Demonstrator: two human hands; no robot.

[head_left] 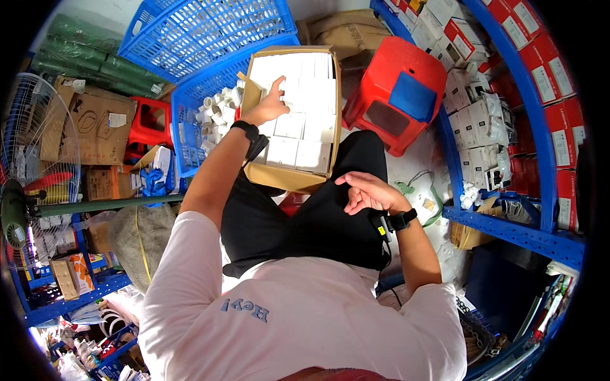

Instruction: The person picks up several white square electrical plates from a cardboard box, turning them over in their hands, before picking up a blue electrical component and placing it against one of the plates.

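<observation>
Blue shelving [521, 239] near a carton [286, 177] of boxy white pieces [314, 129] in tight rows, left hand [271, 106] splayed, right hand [370, 192] loosely uncurled.

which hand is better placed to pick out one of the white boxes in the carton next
Probably the left. The left hand is over the white boxes inside the carton, while the right hand is outside it, over the person's right thigh.

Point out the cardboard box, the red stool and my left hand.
Cardboard box [286, 180], head view: its near wall.
Red stool [379, 84], head view: red surface, left of middle.
Left hand [271, 109], head view: back of hand.
</observation>
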